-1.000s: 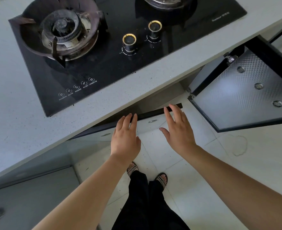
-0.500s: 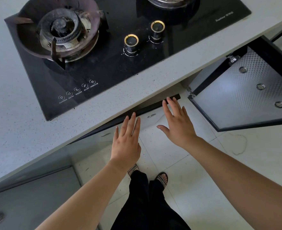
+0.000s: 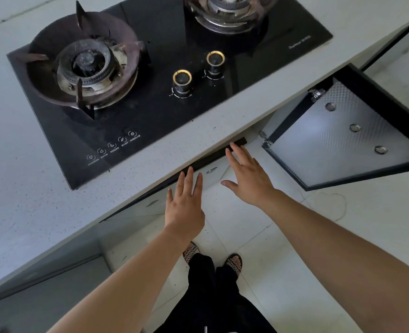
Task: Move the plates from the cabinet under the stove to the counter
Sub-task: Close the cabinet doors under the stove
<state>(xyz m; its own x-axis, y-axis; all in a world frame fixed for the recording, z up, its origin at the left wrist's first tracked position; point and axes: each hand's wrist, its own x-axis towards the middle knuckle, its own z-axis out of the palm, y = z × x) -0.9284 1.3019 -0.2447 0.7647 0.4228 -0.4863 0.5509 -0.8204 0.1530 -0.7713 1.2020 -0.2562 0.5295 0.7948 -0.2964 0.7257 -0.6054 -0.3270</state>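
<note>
Under the counter lip: a dark strip, seemingly the top edge of the cabinet front below the stove, runs along the overhang.
Plates: out of sight; the overhang hides the cabinet's inside, so I cannot tell where they sit.
Left hand: palm down, fingers straight and close together, holding nothing; its fingertips reach the dark strip.
Right hand: just beside the left one, fingers straight and slightly spread, thumb out, holding nothing; its fingertips overlap the strip's right end, whether touching or just above I cannot tell.
Open door: right of the hands, swung outward, showing a pale textured inner face with three round vents and hinges.
Stove: black glass top set into the counter, with a left burner, a right burner and two gold-rimmed knobs.
Counter: pale grey, speckled.
Floor: pale tiles, with black trousers and checkered sandals standing on them.
</note>
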